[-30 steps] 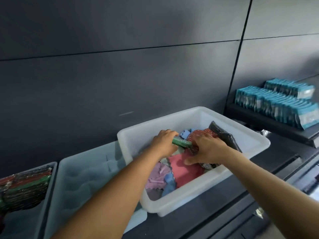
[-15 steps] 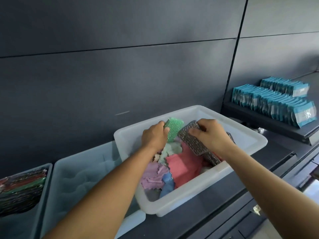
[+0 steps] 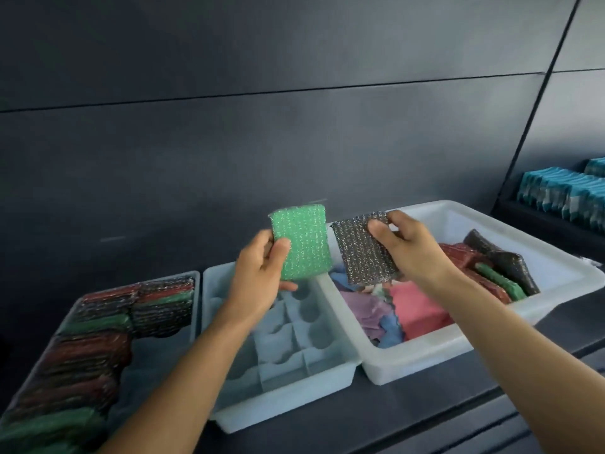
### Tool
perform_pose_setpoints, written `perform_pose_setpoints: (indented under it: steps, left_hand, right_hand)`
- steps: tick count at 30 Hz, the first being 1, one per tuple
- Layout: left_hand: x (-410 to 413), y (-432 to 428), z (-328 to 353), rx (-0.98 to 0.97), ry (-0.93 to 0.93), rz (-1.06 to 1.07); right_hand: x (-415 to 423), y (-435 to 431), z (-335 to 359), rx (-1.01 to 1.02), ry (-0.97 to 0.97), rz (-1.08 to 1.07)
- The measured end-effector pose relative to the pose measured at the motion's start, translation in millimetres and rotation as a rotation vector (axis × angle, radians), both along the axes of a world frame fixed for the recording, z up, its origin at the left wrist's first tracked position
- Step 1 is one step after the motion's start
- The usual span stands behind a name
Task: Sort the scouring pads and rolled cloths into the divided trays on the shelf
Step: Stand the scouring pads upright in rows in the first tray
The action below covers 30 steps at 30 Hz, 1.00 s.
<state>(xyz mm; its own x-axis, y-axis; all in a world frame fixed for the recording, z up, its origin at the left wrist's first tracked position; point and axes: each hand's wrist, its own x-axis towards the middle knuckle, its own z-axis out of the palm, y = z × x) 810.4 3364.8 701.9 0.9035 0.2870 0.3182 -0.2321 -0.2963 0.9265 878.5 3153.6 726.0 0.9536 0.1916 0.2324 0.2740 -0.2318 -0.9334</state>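
Note:
My left hand point(image 3: 258, 276) holds a green scouring pad point(image 3: 302, 244) upright above the divided tray point(image 3: 340, 365) in the middle. My right hand point(image 3: 409, 247) grips a grey scouring pad point(image 3: 360, 253) over the left end of the white bin point(image 3: 556, 276). That bin holds pink, purple and blue cloths point(image 3: 415, 309) and more red, green and dark pads point(image 3: 494, 267). The left tray point(image 3: 195, 290) is packed with rows of red, green and dark pads point(image 3: 98, 342). The middle tray's compartments look bare.
The trays stand on a dark shelf point(image 3: 376, 417) against a dark panelled wall. A higher shelf at the right carries teal packets point(image 3: 563, 194).
Both hands have lifted out of the white bin, each with a pad, and moved left. The view has swung left, so the two trays show more fully.

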Motion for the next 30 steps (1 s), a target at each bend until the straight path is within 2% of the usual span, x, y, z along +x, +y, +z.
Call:
perform_pose_setpoints:
  steps: [3, 8, 10, 15, 20, 23, 30]
  left_hand:
    - [-33.9, 40.1, -0.4, -0.069, 0.009, 0.054]
    - [-82.8, 122.6, -2.5, -0.016, 0.051, 0.184]
    - [-97.1, 156.0, -3.4, 0.121, 0.096, 0.26]
    - [-107.1, 203.6, -5.2, 0.736, 0.212, 0.321]
    - [-97.3, 198.7, -11.8, 1.056, 0.344, 0.228]
    - [-85.9, 194.5, -18.8, 1.132, 0.365, 0.218]
    - [-64.6, 195.6, -29.1, 1.113, 0.373, 0.274]
  right_hand:
    - [-12.3, 32.3, 4.8, 0.03, 0.042, 0.069]
    - [-25.5, 81.0, 4.2, 0.075, 0.026, 0.16]
    - [-29.0, 97.6, 1.8, 0.077, 0.011, 0.187]
    - [-39.6, 131.9, -4.6, 0.095, 0.017, 0.235]
    - [-51.2, 148.0, -0.9, 0.125, 0.007, 0.279]
    - [-54.3, 147.7, 0.9, 0.124, -0.01, 0.268]
    - [-56.7, 142.6, -5.8, 0.124, -0.021, 0.245]
